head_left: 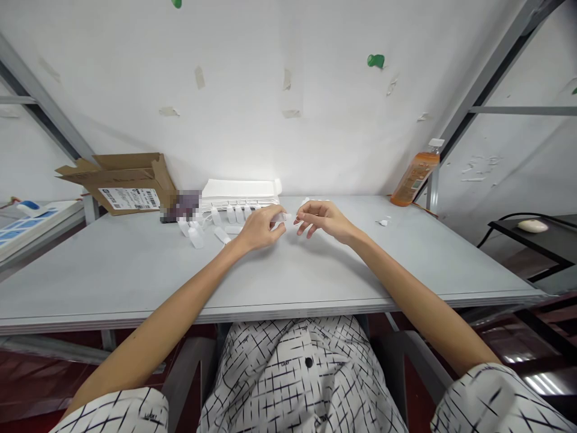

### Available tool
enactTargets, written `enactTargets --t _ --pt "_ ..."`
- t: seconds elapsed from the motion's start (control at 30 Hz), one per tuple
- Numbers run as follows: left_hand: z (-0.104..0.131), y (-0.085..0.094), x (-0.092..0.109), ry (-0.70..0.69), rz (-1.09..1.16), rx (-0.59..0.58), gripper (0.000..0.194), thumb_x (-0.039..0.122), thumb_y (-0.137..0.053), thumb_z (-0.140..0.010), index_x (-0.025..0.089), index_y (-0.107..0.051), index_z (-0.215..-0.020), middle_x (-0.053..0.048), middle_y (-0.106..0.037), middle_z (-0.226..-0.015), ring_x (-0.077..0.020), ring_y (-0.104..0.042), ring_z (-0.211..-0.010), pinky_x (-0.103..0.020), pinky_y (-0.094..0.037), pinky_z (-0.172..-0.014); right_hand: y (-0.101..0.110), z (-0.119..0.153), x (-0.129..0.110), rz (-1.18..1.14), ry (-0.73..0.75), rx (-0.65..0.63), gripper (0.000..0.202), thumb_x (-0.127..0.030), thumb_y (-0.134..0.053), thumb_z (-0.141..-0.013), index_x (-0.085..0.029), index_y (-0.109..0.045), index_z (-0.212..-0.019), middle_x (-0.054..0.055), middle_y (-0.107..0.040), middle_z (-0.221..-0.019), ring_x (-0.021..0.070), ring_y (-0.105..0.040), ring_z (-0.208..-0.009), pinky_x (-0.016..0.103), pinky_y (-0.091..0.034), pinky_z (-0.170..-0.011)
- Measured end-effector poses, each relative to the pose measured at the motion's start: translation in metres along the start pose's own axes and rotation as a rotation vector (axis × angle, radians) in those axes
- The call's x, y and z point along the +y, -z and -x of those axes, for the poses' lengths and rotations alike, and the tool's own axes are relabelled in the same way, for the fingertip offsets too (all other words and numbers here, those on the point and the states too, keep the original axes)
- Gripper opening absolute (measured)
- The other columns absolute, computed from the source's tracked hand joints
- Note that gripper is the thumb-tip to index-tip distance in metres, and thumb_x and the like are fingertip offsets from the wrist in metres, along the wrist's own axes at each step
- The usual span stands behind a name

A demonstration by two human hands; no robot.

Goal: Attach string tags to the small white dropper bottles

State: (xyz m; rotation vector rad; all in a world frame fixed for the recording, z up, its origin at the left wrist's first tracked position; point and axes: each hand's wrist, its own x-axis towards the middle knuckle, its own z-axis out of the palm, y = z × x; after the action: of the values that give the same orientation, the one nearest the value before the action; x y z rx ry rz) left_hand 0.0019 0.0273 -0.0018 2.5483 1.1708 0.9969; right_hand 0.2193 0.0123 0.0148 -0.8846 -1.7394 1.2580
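Note:
My left hand (264, 227) is closed round a small translucent white bottle (282, 217), whose tip points right. Close by on the right, my right hand (325, 220) is bent above the table, its thumb and index finger nearly together at the bottle's tip; whether they pinch something small is too fine to tell. Several small white bottles stand behind my left hand, one of them a white bottle (231, 213). Nearer to me, another white bottle (195, 237) leans or lies at the left of the group.
An open cardboard box (130, 183) is at the back left, beside a blurred dark item. White cartons (241, 189) lie against the wall. An orange drink bottle (415, 178) leans at the back right. Small white pieces (383, 222) lie on the grey table (279, 276).

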Motion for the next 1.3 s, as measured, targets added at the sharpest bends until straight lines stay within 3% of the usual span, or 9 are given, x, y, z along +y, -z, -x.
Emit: enactTargets --t 0.27,1.3 --pt "-0.0001 -0.0008 0.0011 -0.037 0.044 -0.024 0.024 0.036 -0.060 -0.077 0.017 -0.059 -0.091 -0.001 -0.059 -0.079 -0.0108 -0.044 -0.055 -0.027 -0.037 -0.057 -0.0040 -0.0005 -0.0001 -0.021 0.056 -0.004 0.031 -0.046 -0.079 -0.076 -0.017 -0.070 -0.083 0.003 -0.062 -0.086 0.0126 -0.062 -0.066 0.028 -0.055 -0.052" --pt "-0.0005 -0.0008 0.0035 -0.018 0.092 -0.012 0.041 0.058 -0.056 -0.087 0.017 -0.065 -0.086 -0.002 -0.061 -0.075 -0.0121 -0.048 -0.060 -0.025 -0.037 -0.057 -0.0056 -0.0004 -0.0005 -0.052 0.014 -0.007 0.034 -0.046 -0.082 -0.072 -0.015 -0.070 -0.082 0.002 -0.066 -0.073 0.0141 -0.066 -0.060 0.027 -0.054 -0.053"
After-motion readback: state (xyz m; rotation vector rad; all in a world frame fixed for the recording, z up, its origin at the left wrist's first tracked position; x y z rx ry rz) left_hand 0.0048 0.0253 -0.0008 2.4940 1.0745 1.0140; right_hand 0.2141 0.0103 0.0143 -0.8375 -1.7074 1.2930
